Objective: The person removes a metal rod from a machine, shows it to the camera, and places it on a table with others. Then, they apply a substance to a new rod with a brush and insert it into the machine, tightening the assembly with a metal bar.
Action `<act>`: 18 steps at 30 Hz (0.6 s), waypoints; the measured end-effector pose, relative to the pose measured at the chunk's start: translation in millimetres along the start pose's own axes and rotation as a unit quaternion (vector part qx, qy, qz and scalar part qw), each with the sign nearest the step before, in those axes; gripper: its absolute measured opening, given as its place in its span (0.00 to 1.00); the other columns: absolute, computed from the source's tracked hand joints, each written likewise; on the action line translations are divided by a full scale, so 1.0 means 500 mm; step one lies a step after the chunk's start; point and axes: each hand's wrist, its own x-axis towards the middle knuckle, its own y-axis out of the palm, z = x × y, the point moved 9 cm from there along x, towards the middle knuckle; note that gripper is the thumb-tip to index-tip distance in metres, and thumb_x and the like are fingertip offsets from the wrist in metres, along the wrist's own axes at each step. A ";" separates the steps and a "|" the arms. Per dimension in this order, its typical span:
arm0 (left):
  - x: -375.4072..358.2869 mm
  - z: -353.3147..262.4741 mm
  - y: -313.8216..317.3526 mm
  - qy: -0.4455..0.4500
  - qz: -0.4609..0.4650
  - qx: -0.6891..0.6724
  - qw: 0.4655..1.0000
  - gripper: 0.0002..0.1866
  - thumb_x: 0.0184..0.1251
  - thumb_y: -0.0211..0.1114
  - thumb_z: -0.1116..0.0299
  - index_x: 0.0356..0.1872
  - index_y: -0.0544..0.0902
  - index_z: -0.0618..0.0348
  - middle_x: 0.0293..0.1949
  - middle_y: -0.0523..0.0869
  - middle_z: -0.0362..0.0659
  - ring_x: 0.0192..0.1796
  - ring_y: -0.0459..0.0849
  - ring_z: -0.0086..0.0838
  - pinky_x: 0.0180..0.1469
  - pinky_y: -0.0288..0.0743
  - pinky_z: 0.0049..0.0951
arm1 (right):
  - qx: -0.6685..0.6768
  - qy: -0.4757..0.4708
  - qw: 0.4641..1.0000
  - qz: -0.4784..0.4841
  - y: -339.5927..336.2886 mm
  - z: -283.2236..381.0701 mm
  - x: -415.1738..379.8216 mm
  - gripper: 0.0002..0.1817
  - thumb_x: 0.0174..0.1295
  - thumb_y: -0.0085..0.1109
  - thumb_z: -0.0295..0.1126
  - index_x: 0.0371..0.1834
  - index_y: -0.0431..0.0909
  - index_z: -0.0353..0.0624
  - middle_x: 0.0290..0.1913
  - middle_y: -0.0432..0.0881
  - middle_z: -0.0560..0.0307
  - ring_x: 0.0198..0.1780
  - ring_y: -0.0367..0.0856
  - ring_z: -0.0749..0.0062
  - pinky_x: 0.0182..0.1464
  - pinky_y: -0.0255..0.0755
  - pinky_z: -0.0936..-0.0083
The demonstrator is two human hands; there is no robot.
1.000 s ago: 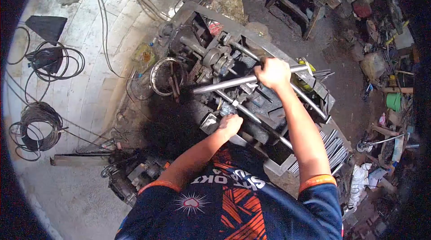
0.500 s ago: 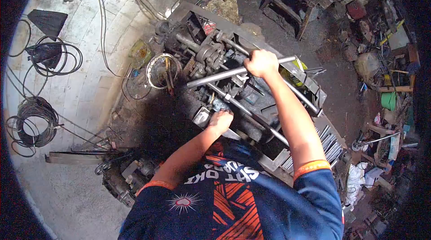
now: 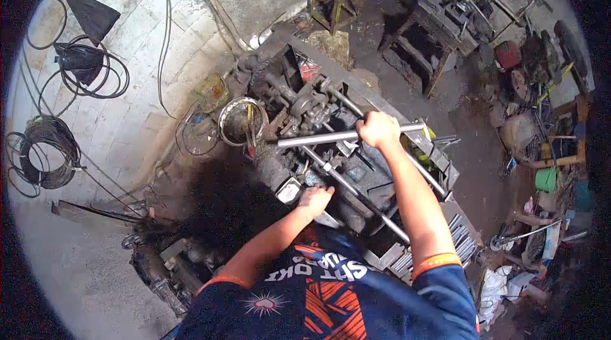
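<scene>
A long bright metal rod (image 3: 318, 139) lies nearly level across the view, above the machine. My right hand (image 3: 379, 130) is wrapped round it towards its right part. Lower down, my left hand (image 3: 316, 200) rests at the near edge of the machine (image 3: 375, 95), its fingers bent; what lies under them is hidden. Beside it is a small pale square-topped part (image 3: 289, 191). A slimmer fixed bar (image 3: 356, 192) runs diagonally across the machine between my hands.
A round bucket (image 3: 242, 122) with sticks stands left of the machine. Several metal rods (image 3: 455, 238) lie in the machine's near right end. Coiled cable (image 3: 48, 152) is on the left floor. A wooden stool (image 3: 332, 0) and clutter stand beyond.
The view has shifted, so the surroundings sit lower and a little to the right. The rod in my right hand has turned closer to level. My left hand stays near the same machine edge.
</scene>
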 end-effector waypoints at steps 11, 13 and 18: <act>0.002 0.004 -0.006 -0.008 0.019 -0.014 1.000 0.14 0.66 0.51 0.67 0.50 0.78 0.50 0.37 0.86 0.50 0.45 0.85 0.42 0.45 0.80 0.42 | -0.002 -0.022 0.999 -0.027 0.007 0.002 0.013 0.23 0.54 0.48 0.47 0.37 0.84 0.39 0.42 0.83 0.41 0.48 0.82 0.51 0.55 0.72 0.60; 0.006 0.008 -0.004 -0.009 0.014 -0.016 1.000 0.13 0.66 0.51 0.67 0.49 0.79 0.51 0.37 0.85 0.50 0.45 0.85 0.42 0.45 0.80 0.42 | -0.010 -0.022 0.999 -0.025 0.008 -0.001 0.011 0.23 0.54 0.48 0.47 0.38 0.84 0.40 0.41 0.83 0.41 0.48 0.82 0.51 0.55 0.72 0.60; -0.002 0.009 0.003 0.005 0.003 -0.026 1.000 0.14 0.65 0.51 0.67 0.48 0.79 0.52 0.38 0.85 0.50 0.45 0.84 0.43 0.45 0.79 0.44 | 0.007 -0.030 0.997 -0.075 0.009 0.000 -0.008 0.21 0.53 0.49 0.46 0.35 0.84 0.40 0.39 0.84 0.40 0.46 0.82 0.49 0.52 0.73 0.59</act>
